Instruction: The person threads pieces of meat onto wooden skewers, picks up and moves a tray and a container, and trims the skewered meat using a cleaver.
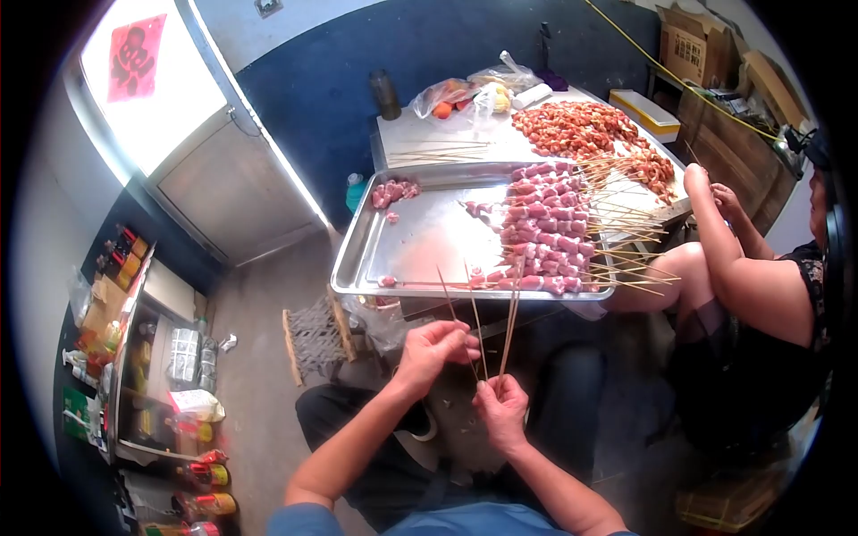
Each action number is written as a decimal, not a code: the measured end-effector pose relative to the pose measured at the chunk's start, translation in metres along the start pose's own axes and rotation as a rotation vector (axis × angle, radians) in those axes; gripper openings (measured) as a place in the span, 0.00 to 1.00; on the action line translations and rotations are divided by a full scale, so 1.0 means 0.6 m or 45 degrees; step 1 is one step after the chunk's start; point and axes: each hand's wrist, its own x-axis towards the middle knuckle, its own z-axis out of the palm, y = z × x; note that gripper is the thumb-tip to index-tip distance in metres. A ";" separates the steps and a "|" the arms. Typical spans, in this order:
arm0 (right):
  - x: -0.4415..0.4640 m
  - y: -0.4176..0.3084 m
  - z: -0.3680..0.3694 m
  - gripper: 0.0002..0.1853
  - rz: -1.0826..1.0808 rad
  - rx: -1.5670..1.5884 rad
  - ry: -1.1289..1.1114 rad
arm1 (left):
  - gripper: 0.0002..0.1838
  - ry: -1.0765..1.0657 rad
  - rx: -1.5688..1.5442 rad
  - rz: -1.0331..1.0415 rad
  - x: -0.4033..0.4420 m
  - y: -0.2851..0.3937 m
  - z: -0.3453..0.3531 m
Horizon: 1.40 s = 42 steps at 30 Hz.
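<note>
In my right hand [502, 411] is a small bunch of bamboo skewers [510, 335], gripped near their lower ends and fanned upward. My left hand [433, 355] is beside them, its fingertips closed at one skewer that leans to the left. Just beyond both hands is a metal tray [357, 259]. Raw meat skewers [545, 228] are lined up along its right side, their bare sticks poking over the rim. A small heap of loose meat pieces [395, 192] sits in the tray's far left corner.
A pile of reddish meat chunks [585, 134] covers the table's far right. Loose skewers [438, 154] lie behind the tray, near bagged fruit [451, 96] and a dark bottle [384, 95]. A co-worker [751, 214] sits at the right. A woven stool [317, 339] stands left.
</note>
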 end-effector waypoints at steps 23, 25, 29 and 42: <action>0.003 -0.032 -0.001 0.07 0.221 0.010 -0.087 | 0.10 0.491 1.946 0.422 0.377 0.146 -0.211; 0.002 -0.040 0.000 0.07 0.229 0.003 -0.090 | 0.09 0.459 1.935 0.468 0.363 0.147 -0.206; -0.004 -0.039 0.000 0.08 0.209 0.002 -0.103 | 0.12 0.249 0.805 0.122 0.302 0.162 -0.180; -0.011 -0.013 -0.001 0.08 0.038 -0.011 -0.126 | 0.11 0.056 -0.326 0.084 0.090 0.123 -0.090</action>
